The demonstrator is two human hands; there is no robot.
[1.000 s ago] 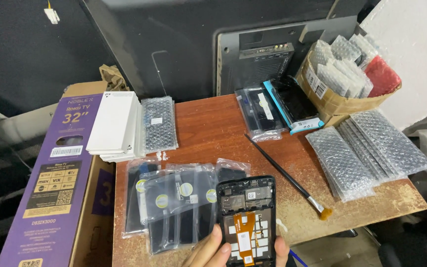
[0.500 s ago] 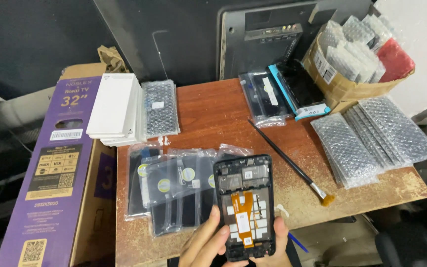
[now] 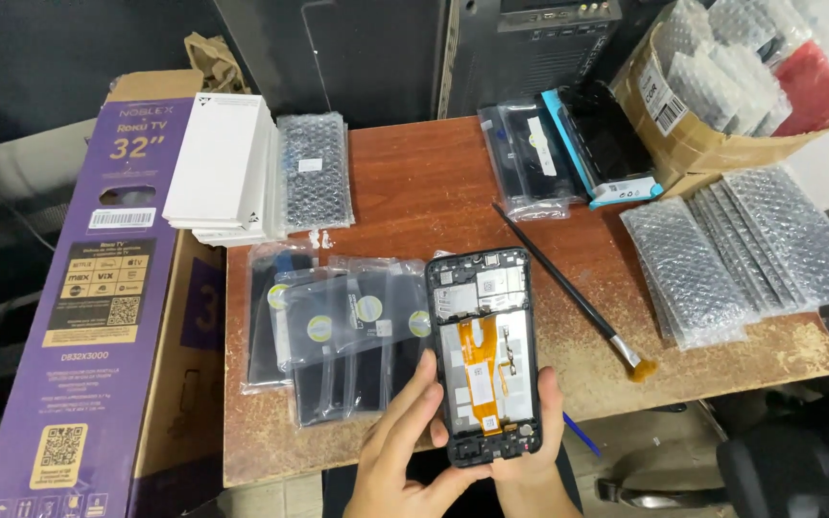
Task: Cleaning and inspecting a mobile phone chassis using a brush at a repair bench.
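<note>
Now both hands cupping a black phone frame with orange flex cable [image 3: 483,355] at six o'clock, left hand [image 3: 405,451] fingers wrapped on its edge, right hand [image 3: 534,451] gripping opposite, frame raised higher than before over the reddish wooden table [image 3: 414,192].
</note>
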